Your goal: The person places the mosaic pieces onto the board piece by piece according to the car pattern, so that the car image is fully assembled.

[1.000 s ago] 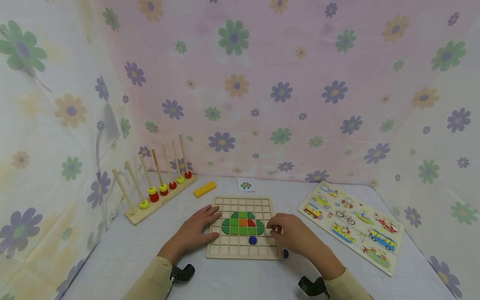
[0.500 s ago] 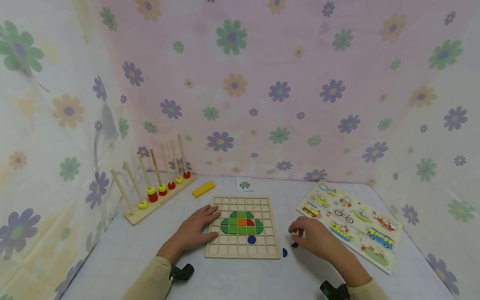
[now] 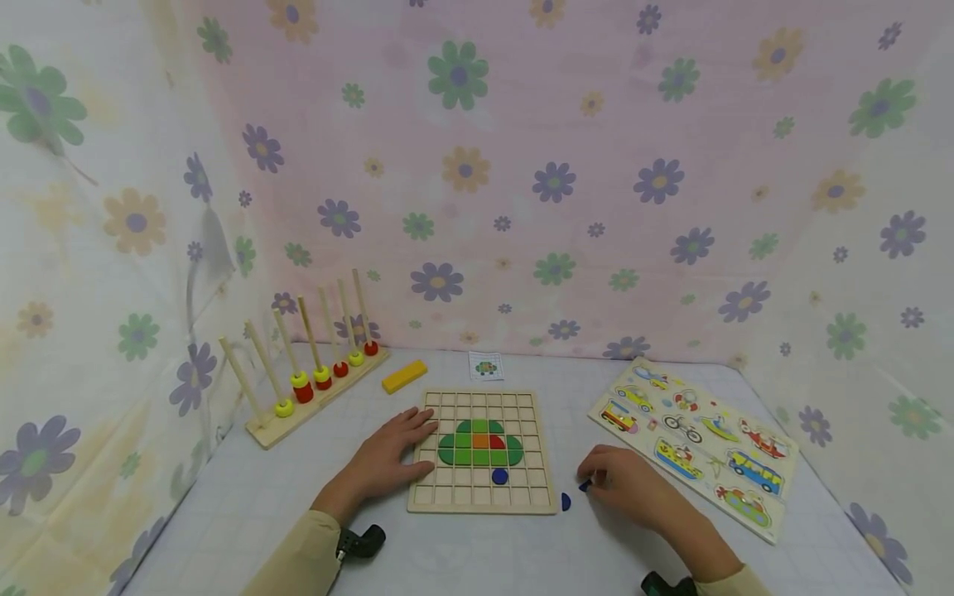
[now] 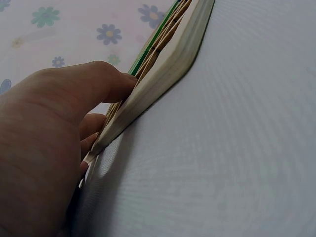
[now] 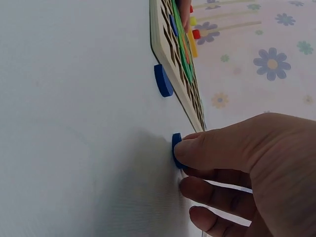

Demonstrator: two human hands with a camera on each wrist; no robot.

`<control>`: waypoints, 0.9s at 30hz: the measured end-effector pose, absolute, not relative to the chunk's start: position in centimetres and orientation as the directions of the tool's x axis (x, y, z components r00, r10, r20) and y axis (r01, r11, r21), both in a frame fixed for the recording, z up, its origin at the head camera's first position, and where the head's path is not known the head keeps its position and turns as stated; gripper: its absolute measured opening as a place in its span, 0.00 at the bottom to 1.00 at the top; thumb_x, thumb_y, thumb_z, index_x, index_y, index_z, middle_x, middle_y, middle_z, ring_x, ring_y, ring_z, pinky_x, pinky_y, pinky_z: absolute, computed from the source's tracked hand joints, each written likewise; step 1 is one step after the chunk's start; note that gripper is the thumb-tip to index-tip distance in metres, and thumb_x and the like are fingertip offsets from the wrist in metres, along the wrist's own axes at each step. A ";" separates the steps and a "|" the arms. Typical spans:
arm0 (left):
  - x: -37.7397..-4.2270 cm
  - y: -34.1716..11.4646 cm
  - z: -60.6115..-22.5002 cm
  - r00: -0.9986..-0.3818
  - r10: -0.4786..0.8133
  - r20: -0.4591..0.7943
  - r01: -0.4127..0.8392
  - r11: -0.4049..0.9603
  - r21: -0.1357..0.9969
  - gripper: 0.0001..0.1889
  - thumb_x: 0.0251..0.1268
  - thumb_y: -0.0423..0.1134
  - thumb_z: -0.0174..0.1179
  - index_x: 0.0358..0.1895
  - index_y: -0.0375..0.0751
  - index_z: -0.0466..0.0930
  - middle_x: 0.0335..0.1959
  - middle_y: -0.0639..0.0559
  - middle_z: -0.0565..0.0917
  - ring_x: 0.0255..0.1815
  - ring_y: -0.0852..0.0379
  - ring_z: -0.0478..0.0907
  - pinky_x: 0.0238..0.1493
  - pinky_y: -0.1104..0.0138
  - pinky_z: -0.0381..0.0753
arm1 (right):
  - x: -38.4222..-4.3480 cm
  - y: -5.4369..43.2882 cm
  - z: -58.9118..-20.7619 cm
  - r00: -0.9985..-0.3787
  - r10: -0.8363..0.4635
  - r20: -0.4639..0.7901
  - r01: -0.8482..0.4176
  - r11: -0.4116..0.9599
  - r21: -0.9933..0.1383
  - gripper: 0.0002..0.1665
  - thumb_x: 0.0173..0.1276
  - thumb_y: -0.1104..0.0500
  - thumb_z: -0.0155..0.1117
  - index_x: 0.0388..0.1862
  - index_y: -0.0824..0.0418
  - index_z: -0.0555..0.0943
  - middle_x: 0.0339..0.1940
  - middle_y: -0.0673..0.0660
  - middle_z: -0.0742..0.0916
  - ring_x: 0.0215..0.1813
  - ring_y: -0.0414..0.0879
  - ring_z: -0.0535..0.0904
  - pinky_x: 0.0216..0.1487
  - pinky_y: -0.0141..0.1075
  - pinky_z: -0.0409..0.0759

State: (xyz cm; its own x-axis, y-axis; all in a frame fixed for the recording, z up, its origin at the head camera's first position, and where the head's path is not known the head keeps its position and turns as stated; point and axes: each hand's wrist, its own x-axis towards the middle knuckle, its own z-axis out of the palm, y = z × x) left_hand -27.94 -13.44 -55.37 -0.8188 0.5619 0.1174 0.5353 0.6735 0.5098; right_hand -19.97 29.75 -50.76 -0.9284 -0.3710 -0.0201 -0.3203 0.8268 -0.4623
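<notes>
My left hand (image 3: 383, 459) rests on the left edge of a wooden grid board (image 3: 445, 497), fingers straight and thumb against its side. Green, orange and red tiles form a shape in the grid, with a blue round (image 3: 500, 476) below it. To the right of the board, my right hand (image 3: 624, 487) pinches a small blue half-round piece (image 5: 177, 150) between thumb and finger, low at the tabletop. Another blue half-round piece (image 5: 163, 80) lies on the cloth beside the board's right edge, apart from the hand.
A picture card (image 3: 486, 366) lies behind the board, with a yellow block (image 3: 405, 377) to its left. A pegged bead stand (image 3: 320, 401) is at the back left. On the right lies a vehicle picture puzzle (image 3: 701, 451). Flowered cloth walls (image 3: 477, 319) surround the table.
My right hand has moved from the board's right edge out to the right and now pinches a blue half-round piece on the table. The left hand stays on the board.
</notes>
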 end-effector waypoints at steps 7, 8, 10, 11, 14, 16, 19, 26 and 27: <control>-27.8 -13.5 -55.2 -0.815 0.568 0.118 0.537 0.661 0.524 0.37 0.75 0.58 0.66 0.81 0.46 0.73 0.86 0.51 0.65 0.88 0.40 0.53 0.81 0.37 0.57 | -20.2 29.3 -51.2 -0.934 -0.357 -0.036 -0.305 0.843 -0.442 0.12 0.66 0.64 0.79 0.41 0.46 0.91 0.37 0.38 0.83 0.38 0.35 0.76 0.41 0.36 0.81; -27.8 -13.5 -55.2 -0.814 0.568 0.118 0.537 0.661 0.525 0.37 0.74 0.57 0.66 0.81 0.46 0.73 0.86 0.51 0.65 0.88 0.40 0.53 0.81 0.37 0.57 | -20.2 29.3 -51.2 -0.936 -0.349 -0.040 -0.298 0.849 -0.437 0.12 0.66 0.64 0.79 0.41 0.46 0.91 0.37 0.38 0.83 0.38 0.35 0.76 0.41 0.35 0.81; -27.8 -13.5 -55.2 -0.816 0.566 0.118 0.536 0.664 0.522 0.37 0.75 0.58 0.66 0.81 0.46 0.73 0.86 0.51 0.65 0.88 0.41 0.53 0.81 0.37 0.57 | -20.2 29.1 -51.2 -0.941 -0.337 -0.041 -0.288 0.856 -0.429 0.12 0.66 0.64 0.79 0.40 0.46 0.90 0.37 0.37 0.83 0.37 0.35 0.76 0.41 0.36 0.81; -27.9 -13.5 -55.2 -0.817 0.564 0.118 0.535 0.667 0.518 0.37 0.75 0.58 0.66 0.81 0.46 0.73 0.86 0.51 0.65 0.88 0.41 0.53 0.81 0.37 0.57 | -20.2 29.0 -51.2 -0.942 -0.334 -0.040 -0.286 0.859 -0.425 0.12 0.66 0.64 0.79 0.40 0.46 0.90 0.36 0.37 0.83 0.37 0.36 0.76 0.41 0.36 0.81; -27.9 -13.5 -55.3 -0.821 0.559 0.115 0.530 0.672 0.516 0.37 0.75 0.59 0.66 0.81 0.47 0.73 0.86 0.52 0.65 0.88 0.41 0.53 0.81 0.38 0.58 | -20.2 28.9 -51.2 -0.943 -0.331 -0.032 -0.288 0.862 -0.418 0.12 0.66 0.63 0.80 0.40 0.45 0.90 0.36 0.37 0.82 0.37 0.35 0.75 0.41 0.35 0.80; -27.9 -13.5 -55.3 -0.821 0.559 0.114 0.530 0.674 0.515 0.37 0.75 0.59 0.66 0.81 0.47 0.73 0.86 0.52 0.65 0.88 0.41 0.53 0.81 0.37 0.58 | -20.2 28.9 -51.2 -0.941 -0.339 -0.011 -0.303 0.854 -0.424 0.12 0.66 0.63 0.80 0.41 0.46 0.90 0.35 0.38 0.82 0.36 0.35 0.75 0.40 0.35 0.80; -27.9 -13.5 -55.3 -0.817 0.565 0.118 0.536 0.668 0.516 0.37 0.75 0.58 0.66 0.81 0.46 0.73 0.86 0.51 0.65 0.88 0.40 0.53 0.80 0.37 0.58 | -20.3 28.7 -51.2 -0.937 -0.349 0.029 -0.326 0.840 -0.435 0.11 0.67 0.63 0.80 0.41 0.47 0.90 0.36 0.38 0.82 0.36 0.34 0.75 0.39 0.34 0.80; -27.9 -13.5 -55.1 -0.806 0.578 0.124 0.548 0.651 0.526 0.37 0.74 0.57 0.65 0.81 0.45 0.73 0.85 0.50 0.65 0.87 0.40 0.54 0.81 0.37 0.58 | -20.8 27.3 -50.5 -0.939 -0.335 0.073 -0.332 0.835 -0.438 0.10 0.67 0.63 0.81 0.42 0.49 0.90 0.35 0.37 0.82 0.36 0.34 0.76 0.38 0.33 0.81; -27.9 -13.5 -55.1 -0.806 0.578 0.125 0.548 0.651 0.525 0.37 0.74 0.57 0.65 0.81 0.44 0.73 0.85 0.50 0.65 0.87 0.40 0.54 0.81 0.37 0.58 | -20.8 27.0 -50.3 -0.937 -0.341 0.078 -0.340 0.834 -0.435 0.10 0.67 0.62 0.80 0.42 0.49 0.90 0.35 0.37 0.82 0.36 0.34 0.76 0.38 0.33 0.81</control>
